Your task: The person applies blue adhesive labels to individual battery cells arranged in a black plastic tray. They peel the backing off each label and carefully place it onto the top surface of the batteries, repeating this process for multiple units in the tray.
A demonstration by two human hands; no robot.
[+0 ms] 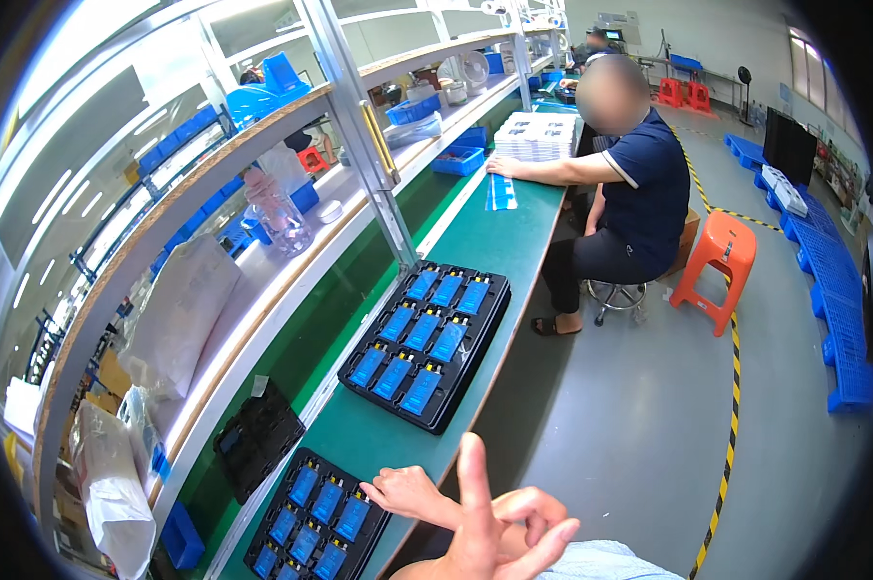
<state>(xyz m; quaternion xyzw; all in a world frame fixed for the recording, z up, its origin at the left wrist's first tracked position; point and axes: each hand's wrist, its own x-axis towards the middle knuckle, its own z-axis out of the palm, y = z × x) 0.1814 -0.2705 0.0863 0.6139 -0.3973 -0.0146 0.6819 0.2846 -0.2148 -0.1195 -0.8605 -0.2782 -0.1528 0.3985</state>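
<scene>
My left hand (pixel 499 536) is raised close in front of me over the table's edge, its thumb up, its other fingers half bent and apart, nothing in it. Behind it my right hand (pixel 412 491) reaches leftward, thumb and bent fingers apart, at the right edge of the near black tray (pixel 371 549). Whether it touches the tray is unclear. Several flat blue modules (pixel 326 501) with small yellow and white ends lie in that tray, cut off by the lower picture edge. Farther along, a thicker black tray (pixel 434 421) holds several like modules (pixel 421 331), one with a shiny clear patch.
An empty black tray (pixel 258 437) leans by the shelf at left. The green table (pixel 514 227) runs to a seated co-worker (pixel 639 203), whose hand rests by stacked white sheets (pixel 533 135). An orange stool (pixel 715 261) stands right; shelves with a bottle (pixel 280 217) and plastic bags line the left.
</scene>
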